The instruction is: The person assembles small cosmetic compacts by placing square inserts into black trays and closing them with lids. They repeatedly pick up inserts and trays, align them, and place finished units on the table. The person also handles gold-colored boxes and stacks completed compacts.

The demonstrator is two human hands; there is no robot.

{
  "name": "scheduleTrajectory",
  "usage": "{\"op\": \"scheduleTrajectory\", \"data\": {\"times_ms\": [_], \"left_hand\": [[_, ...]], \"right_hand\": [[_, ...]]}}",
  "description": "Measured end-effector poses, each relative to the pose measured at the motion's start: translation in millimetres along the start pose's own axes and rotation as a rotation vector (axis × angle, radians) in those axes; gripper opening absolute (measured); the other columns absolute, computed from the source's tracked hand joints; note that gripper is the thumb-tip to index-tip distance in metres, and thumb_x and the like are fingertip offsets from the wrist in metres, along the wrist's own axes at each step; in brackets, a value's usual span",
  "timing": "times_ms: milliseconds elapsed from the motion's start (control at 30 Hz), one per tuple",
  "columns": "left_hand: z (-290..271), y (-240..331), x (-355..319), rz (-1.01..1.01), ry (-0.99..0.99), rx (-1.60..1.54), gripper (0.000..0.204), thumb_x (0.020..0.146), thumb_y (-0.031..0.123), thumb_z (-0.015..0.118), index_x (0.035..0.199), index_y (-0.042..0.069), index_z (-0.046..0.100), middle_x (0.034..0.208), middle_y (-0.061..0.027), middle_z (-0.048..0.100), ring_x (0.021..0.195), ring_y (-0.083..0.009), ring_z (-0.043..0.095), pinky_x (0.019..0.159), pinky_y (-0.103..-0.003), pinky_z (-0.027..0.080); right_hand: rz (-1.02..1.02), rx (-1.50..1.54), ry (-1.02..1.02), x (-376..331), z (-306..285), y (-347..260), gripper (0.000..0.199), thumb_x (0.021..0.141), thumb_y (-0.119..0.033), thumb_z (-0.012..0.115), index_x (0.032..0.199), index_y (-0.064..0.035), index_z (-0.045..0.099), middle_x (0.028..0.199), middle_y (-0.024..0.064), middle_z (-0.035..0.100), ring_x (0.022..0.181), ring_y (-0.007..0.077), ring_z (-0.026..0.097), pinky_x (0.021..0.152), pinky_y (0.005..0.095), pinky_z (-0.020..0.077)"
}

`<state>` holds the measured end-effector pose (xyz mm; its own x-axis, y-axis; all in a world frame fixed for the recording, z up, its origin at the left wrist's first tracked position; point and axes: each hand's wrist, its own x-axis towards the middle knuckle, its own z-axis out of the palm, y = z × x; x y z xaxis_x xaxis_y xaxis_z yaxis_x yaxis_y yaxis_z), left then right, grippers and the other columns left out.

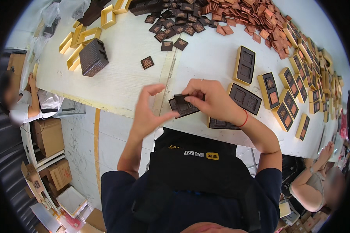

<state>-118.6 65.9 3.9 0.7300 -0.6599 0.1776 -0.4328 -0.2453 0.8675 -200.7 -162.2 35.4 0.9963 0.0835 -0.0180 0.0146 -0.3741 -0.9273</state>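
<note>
My right hand [216,100] is closed, with a small dark square packet [180,99] pinched between thumb and fingers. Directly beneath it lies a dark brown plastic insert tray [190,110], partly hidden by that hand. My left hand [149,112] hovers just left of the tray with thumb and fingers spread, holding nothing. Close to my right wrist sits a gold-edged box [244,99] with a dark two-pocket insert. Under my right forearm another dark insert [221,123] shows in part.
Dark square packets [167,46] and a heap of copper-coloured packets [256,19] spread across the far side. Filled gold boxes [269,91] line the right. Stacked dark inserts [93,57] and gold sleeves [88,35] stand far left. Co-workers sit at both sides.
</note>
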Motion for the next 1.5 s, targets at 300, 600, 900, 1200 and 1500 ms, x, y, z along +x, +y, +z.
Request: {"op": "scheduleTrajectory", "data": {"times_ms": [300,600,900,1200,1500], "left_hand": [[41,-15,-25,0.149,0.036,-0.024,0.066,0.071,0.012,0.088,0.13,0.01,0.058,0.135,-0.0152,0.056,0.124,-0.0351,0.057,0.099,-0.041,0.051],[42,-20,-32,0.211,0.013,0.079,0.042,0.07,0.005,0.086,0.11,0.004,0.073,0.136,-0.0209,0.059,0.129,-0.0392,0.056,0.106,-0.044,0.048],[46,-21,-26,0.27,0.081,0.094,0.042,0.07,0.01,0.088,0.11,0.008,0.074,0.131,-0.0172,0.062,0.121,-0.0348,0.062,0.095,-0.04,0.056],[47,-16,-28,0.211,0.065,0.074,0.043,0.068,0.005,0.087,0.11,0.005,0.073,0.134,-0.0211,0.06,0.121,-0.0357,0.062,0.097,-0.04,0.053],[47,-16,-22,0.218,0.07,0.044,0.042,0.07,0.006,0.086,0.109,0.004,0.072,0.13,-0.0173,0.063,0.12,-0.0339,0.063,0.098,-0.039,0.053]], "right_hand": [[-0.317,-0.346,-0.001,-2,6,15,0.016,0.079,-0.002,0.074,0.092,-0.007,0.067,0.087,0.0069,0.061,0.083,0.0276,0.058,0.073,0.0367,0.049],[0.025,-0.394,0.221,55,-86,34,0.015,0.082,-0.009,0.073,0.097,-0.0081,0.071,0.101,0.0097,0.066,0.091,0.0301,0.063,0.079,0.0392,0.0515],[0.219,-0.476,0.156,84,-192,89,0.03,0.09,-0.014,0.067,0.118,-0.0004,0.067,0.112,0.0119,0.069,0.099,0.0212,0.069,0.084,0.032,0.0563],[0.298,0.341,0.263,-13,-103,13,0.024,0.094,-0.007,0.064,0.117,-0.0014,0.067,0.097,0.002,0.068,0.084,0.0065,0.062,0.066,0.0192,0.051],[-0.086,-0.357,0.103,-28,-45,1,0.026,0.095,-0.002,0.062,0.12,-0.006,0.065,0.089,0.007,0.066,0.078,0.0178,0.065,0.067,0.03,0.0525]]}}
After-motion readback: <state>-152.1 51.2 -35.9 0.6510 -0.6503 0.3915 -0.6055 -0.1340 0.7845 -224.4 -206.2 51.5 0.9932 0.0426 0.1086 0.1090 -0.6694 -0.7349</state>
